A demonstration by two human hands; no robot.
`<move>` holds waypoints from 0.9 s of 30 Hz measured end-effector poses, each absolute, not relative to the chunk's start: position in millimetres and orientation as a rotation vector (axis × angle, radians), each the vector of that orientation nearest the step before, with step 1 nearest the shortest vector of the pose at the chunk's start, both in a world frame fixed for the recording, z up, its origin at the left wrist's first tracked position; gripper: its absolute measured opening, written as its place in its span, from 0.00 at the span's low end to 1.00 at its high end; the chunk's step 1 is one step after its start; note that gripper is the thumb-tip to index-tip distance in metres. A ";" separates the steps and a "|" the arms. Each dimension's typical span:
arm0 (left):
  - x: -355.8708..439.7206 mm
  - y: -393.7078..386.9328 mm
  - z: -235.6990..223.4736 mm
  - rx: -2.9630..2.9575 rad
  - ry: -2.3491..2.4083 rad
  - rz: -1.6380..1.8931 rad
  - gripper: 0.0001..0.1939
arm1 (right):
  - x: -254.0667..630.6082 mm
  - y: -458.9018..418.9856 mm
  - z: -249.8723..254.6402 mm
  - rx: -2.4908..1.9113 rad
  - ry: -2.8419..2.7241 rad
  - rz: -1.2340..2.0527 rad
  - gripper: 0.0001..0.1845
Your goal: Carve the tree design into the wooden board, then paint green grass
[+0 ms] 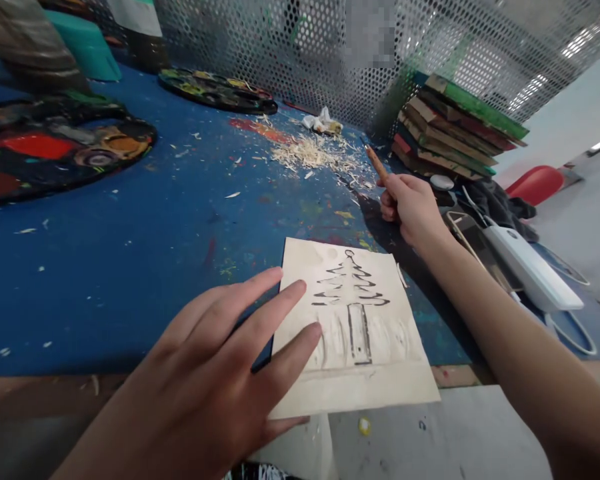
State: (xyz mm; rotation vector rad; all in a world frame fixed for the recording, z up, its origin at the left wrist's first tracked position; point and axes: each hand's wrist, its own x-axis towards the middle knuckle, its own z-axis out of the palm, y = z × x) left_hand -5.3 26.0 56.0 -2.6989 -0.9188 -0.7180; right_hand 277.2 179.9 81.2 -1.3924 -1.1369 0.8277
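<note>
I see the board (395,333) overhanging the near edge of the tabletop (170,227), shavings (313,153) beyond. My left hand (220,360) spreads open over its left side; my right hand (415,203) grasps the tool (376,163).

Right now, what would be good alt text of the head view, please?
Left hand rests on a pale panel with a tree design, overhanging a blue table; right hand grips a slim tool near shavings. Two paint palettes lie beyond.
</note>
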 end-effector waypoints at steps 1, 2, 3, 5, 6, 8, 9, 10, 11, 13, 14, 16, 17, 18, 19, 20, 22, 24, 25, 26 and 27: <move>-4.7 23.6 56.3 -2.705 -0.917 -0.777 0.17 | 277.8 180.1 81.0 -1.390 -1.137 0.826 0.13; -4.2 20.4 55.7 -2.715 -0.901 -0.832 0.15 | 278.4 180.5 80.6 -1.391 -1.135 0.821 0.13; -3.8 16.4 54.0 -2.727 -0.865 -0.881 0.14 | 279.2 181.1 80.2 -1.396 -1.133 0.813 0.13; -3.4 7.5 48.0 -2.739 -0.786 -0.945 0.14 | 281.1 182.9 79.3 -1.408 -1.129 0.783 0.12; -3.8 3.3 44.4 -2.740 -0.769 -0.963 0.15 | 282.1 183.8 79.2 -1.411 -1.129 0.765 0.11; -7.1 -3.1 38.6 -2.735 -0.778 -0.996 0.16 | 283.7 184.5 80.8 -1.406 -1.143 0.717 0.10; -10.4 -5.0 37.2 -2.733 -0.802 -1.004 0.16 | 283.8 183.3 82.7 -1.399 -1.164 0.683 0.11; -14.7 -6.3 37.0 -2.731 -0.841 -1.012 0.16 | 283.0 180.4 85.6 -1.392 -1.195 0.649 0.11; -19.5 -7.3 37.9 -2.723 -0.886 -1.018 0.15 | 281.3 175.5 89.6 -1.378 -1.236 0.624 0.11; -28.0 -9.5 41.4 -2.676 -1.005 -1.032 0.11 | 274.2 158.9 99.9 -1.324 -1.360 0.599 0.10; -29.8 -11.4 43.2 -2.647 -1.053 -1.048 0.10 | 269.0 147.5 106.0 -1.295 -1.437 0.601 0.10; -24.4 -16.6 45.0 -2.634 -1.031 -1.110 0.11 | 256.4 120.6 118.6 -1.278 -1.632 0.559 0.12; -16.5 -19.4 44.7 -2.639 -0.957 -1.154 0.10 | 249.6 106.5 124.8 -1.304 -1.757 0.516 0.13; -5.6 -21.9 43.7 -2.658 -0.852 -1.211 0.10 | 242.8 92.9 130.7 -1.327 -1.894 0.453 0.13; 7.4 -23.8 42.3 -2.618 -0.718 -1.291 0.10 | 236.3 80.2 136.2 -1.347 -2.039 0.398 0.13; 21.3 -24.8 40.6 -2.577 -0.661 -1.308 0.11 | 230.2 68.8 141.4 -1.352 -2.168 0.357 0.13; 46.3 -23.9 37.3 -2.574 -0.805 -1.221 0.16 | 219.8 50.7 150.9 -1.316 -2.360 0.293 0.13; 62.2 -19.7 33.7 -2.561 -0.909 -1.106 0.18 | 212.1 38.4 159.2 -1.278 -2.483 0.240 0.14; 66.4 -17.0 31.5 -2.538 -0.919 -1.093 0.18 | 209.2 34.0 163.0 -1.272 -2.541 0.207 0.15; 68.7 -14.2 29.1 -2.499 -0.906 -1.124 0.17 | 206.8 30.8 166.6 -1.274 -2.599 0.172 0.16; 69.7 -11.6 26.5 -2.458 -0.876 -1.175 0.16 | 204.8 28.4 169.9 -1.279 -2.657 0.139 0.16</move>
